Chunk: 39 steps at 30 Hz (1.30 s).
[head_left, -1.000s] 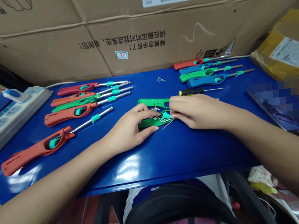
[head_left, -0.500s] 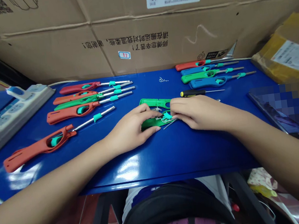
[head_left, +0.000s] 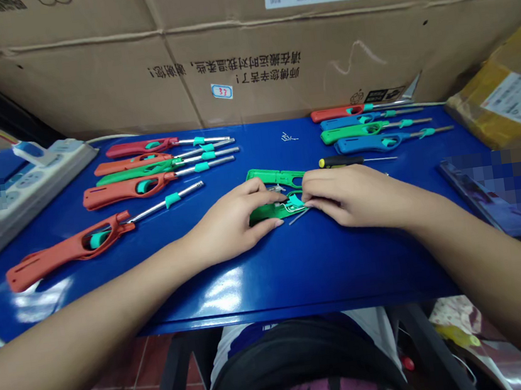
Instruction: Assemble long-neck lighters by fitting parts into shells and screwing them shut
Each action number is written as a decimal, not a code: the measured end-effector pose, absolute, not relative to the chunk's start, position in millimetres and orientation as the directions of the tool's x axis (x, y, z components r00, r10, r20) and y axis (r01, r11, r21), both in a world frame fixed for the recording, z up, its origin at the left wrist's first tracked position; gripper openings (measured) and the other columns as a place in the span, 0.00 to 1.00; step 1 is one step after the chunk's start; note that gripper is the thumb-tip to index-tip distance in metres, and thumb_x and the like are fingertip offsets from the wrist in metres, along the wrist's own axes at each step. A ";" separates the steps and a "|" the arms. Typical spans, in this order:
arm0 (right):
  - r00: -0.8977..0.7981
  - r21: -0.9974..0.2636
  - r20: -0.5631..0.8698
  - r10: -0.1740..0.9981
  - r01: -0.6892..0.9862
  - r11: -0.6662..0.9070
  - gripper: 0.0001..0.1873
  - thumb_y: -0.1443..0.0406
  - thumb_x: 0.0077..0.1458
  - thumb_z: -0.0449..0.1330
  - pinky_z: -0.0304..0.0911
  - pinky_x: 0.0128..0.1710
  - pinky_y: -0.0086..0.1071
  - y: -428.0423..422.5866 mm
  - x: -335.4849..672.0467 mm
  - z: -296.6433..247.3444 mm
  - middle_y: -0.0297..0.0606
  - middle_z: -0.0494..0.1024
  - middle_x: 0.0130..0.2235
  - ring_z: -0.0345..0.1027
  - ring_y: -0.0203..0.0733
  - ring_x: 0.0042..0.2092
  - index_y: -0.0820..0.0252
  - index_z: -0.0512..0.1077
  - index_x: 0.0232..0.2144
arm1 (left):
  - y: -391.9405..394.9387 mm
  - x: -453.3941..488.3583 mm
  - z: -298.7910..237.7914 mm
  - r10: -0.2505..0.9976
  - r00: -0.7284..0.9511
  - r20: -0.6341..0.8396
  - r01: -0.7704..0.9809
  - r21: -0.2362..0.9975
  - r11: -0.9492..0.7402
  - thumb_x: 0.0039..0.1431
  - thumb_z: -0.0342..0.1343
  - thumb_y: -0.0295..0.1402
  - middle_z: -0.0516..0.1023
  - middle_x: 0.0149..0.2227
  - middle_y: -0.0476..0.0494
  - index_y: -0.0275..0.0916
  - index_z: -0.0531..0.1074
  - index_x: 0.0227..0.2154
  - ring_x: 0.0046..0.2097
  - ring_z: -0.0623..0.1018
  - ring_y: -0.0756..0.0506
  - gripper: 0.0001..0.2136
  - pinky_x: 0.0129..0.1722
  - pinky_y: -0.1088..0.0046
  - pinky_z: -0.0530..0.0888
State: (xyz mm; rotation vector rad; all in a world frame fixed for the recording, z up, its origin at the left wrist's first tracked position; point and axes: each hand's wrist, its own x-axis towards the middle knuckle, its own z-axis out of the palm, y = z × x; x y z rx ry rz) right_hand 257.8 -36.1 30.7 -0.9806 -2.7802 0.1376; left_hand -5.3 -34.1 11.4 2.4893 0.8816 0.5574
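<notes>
My left hand [head_left: 232, 220] grips an opened green lighter casing [head_left: 266, 212] between thumb and fingers, low over the blue table. A turquoise trigger [head_left: 295, 201] and a thin white wire show inside its front part. My right hand [head_left: 348, 193] is closed in a pinch at the casing's front end; its fingertips cover whatever they hold. Just below them lies a thin grey rod [head_left: 298, 217]. The other green casing half [head_left: 270, 176] rests behind my hands, partly covered by the right one. A small metallic part [head_left: 277, 188] shows between the two halves.
Several red, orange and green lighters [head_left: 127, 190] lie at left, and several more [head_left: 372, 142] at back right. A black and yellow screwdriver [head_left: 342, 160] lies behind my right hand. A power strip [head_left: 32, 191], cardboard box [head_left: 238, 90], yellow-taped parcel [head_left: 503, 83] and phone-like dark slab [head_left: 494, 207] surround them.
The camera view has shifted slightly, so everything sits a little further right. Both hands stay at the green casing in nearly the same pose.
</notes>
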 end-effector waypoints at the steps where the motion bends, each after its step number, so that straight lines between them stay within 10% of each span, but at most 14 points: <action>1: -0.767 -0.153 0.147 0.624 0.606 0.781 0.12 0.66 0.68 0.52 0.56 0.33 0.32 -36.0 257.9 30.5 0.39 0.78 0.37 0.68 0.41 0.35 0.59 0.74 0.34 | -34.0 -5.4 11.3 0.661 0.717 0.223 0.484 0.523 -0.701 0.67 0.59 0.34 0.74 0.44 0.42 0.38 0.76 0.55 0.46 0.76 0.43 0.16 0.51 0.63 0.76; 16: -0.727 -0.366 0.133 0.674 0.596 0.715 0.09 0.68 0.63 0.59 0.60 0.35 0.33 -38.7 256.4 38.8 0.40 0.79 0.33 0.70 0.40 0.34 0.61 0.77 0.30 | -39.7 -6.1 15.6 0.551 0.815 0.178 0.520 0.196 -0.832 0.73 0.50 0.35 0.73 0.50 0.37 0.42 0.71 0.63 0.47 0.76 0.41 0.20 0.47 0.61 0.78; 29: -0.589 -0.566 0.056 0.806 0.646 0.511 0.08 0.65 0.59 0.62 0.57 0.30 0.31 -30.8 255.4 33.3 0.36 0.79 0.29 0.64 0.36 0.28 0.61 0.80 0.31 | -34.9 -11.2 12.4 0.540 0.782 0.312 0.476 0.260 -0.840 0.70 0.56 0.36 0.80 0.51 0.40 0.40 0.75 0.59 0.49 0.81 0.43 0.17 0.49 0.67 0.79; 39: -0.552 -0.572 0.070 0.831 0.660 0.487 0.06 0.66 0.58 0.63 0.60 0.33 0.31 -29.9 252.0 30.0 0.37 0.80 0.29 0.67 0.37 0.31 0.62 0.79 0.30 | -34.7 -11.2 16.3 0.484 0.825 0.292 0.484 0.078 -0.871 0.73 0.52 0.37 0.81 0.53 0.40 0.41 0.79 0.54 0.52 0.80 0.40 0.15 0.50 0.62 0.79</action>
